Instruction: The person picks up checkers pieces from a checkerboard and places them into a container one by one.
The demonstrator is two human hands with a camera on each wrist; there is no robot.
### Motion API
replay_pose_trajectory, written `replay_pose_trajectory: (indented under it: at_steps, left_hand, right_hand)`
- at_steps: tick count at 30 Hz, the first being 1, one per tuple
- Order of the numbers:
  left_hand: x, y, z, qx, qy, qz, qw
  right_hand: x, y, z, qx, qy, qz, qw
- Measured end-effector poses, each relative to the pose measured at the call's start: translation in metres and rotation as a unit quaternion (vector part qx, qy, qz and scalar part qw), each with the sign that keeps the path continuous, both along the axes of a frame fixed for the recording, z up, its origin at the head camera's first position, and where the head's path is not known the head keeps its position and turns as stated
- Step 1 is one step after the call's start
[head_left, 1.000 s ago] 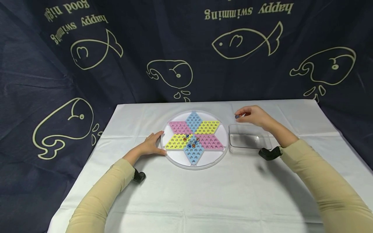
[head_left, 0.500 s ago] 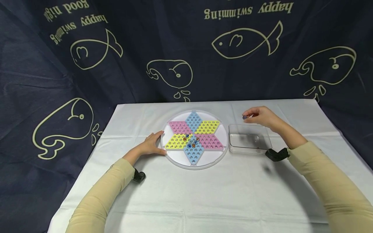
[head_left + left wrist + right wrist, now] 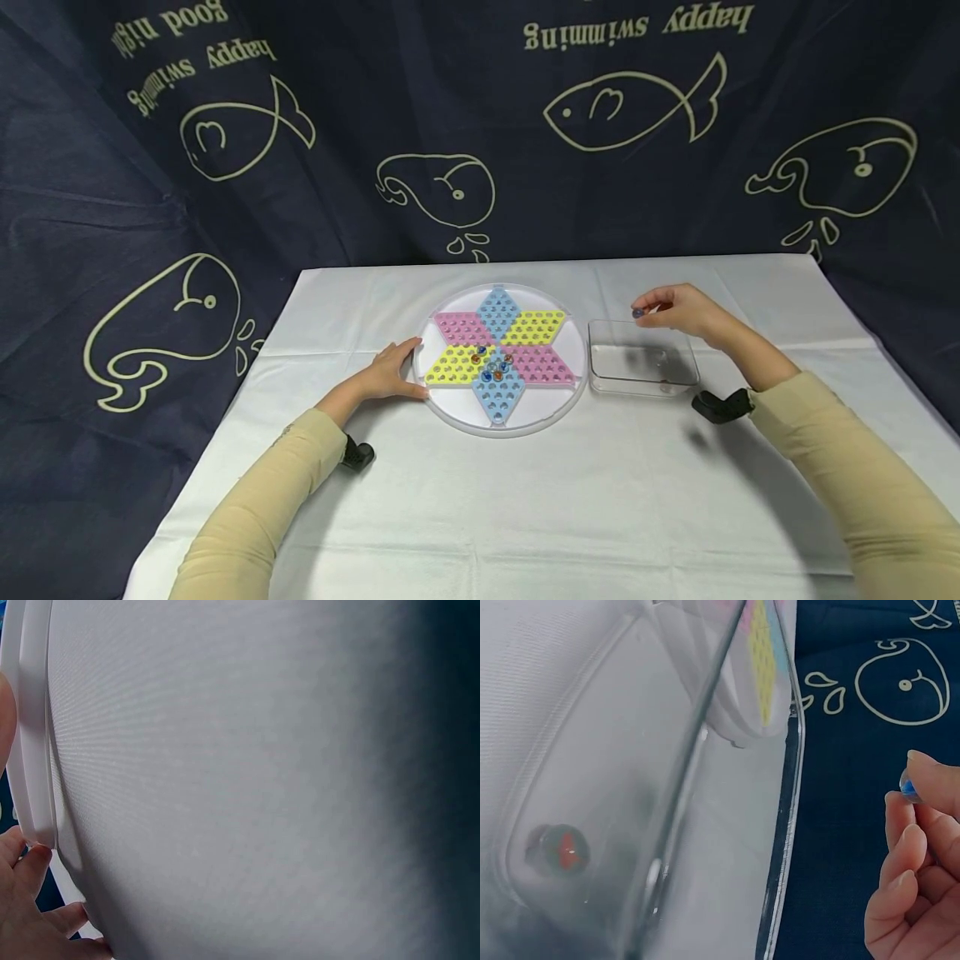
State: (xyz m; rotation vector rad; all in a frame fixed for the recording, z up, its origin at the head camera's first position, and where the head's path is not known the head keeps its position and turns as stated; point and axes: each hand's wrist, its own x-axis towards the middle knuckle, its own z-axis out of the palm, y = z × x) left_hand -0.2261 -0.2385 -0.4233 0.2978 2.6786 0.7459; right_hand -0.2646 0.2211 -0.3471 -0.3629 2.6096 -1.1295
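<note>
Covering the table, a white cloth (image 3: 480, 508) spreads with soft folds and a few shadows. Behind its far edge and along the left side hangs a dark blue curtain (image 3: 337, 208), printed with fish, whales and English words, which appear upside down.

On the cloth stands a round game board (image 3: 455, 404) with a star of blue, pink and yellow points. Some glass marbles (image 3: 487, 377) sit near its middle, toward the near side. Just to the right of the board is a clear plastic box (image 3: 633, 387). The right hand (image 3: 686, 310) is at the far right side of this box and covers a little of its rim in the head view; it pinches one blue marble (image 3: 638, 313) between thumb and fingers. The left hand (image 3: 384, 373) is spread wide, its thumb and fingers touching the left rim of the board.

The right wrist view shows clearly an orange marble (image 3: 568, 851) within the box, while the head view gives only a small spot there. It also shows that the held marble is clear glass with blue inside. The left wrist view shows mostly cloth, and fingertips (image 3: 37, 855) against the board's edge.
</note>
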Motion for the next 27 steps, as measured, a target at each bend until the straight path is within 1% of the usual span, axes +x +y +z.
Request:
replay_pose_trajectory:
  at_steps: [13,20,27]
  left_hand:
    - [0.0003,0.0003,0.0004,0.001,0.001,0.001,1.0]
    - [0.0002,0.0001,0.0007,0.002,0.005,-0.002,1.0]
    - [0.0,-0.0003,-0.0005,0.001,0.003,-0.001,1.0]
  right_hand:
    - [-0.0004,0.0032,-0.0059,0.007,-0.006,0.0,1.0]
    - [-0.0004,0.0021,-0.0041,0.006,-0.002,-0.001,1.0]
    - [-0.0013,-0.0063,-0.0004,-0.005,0.008,0.006,1.0]
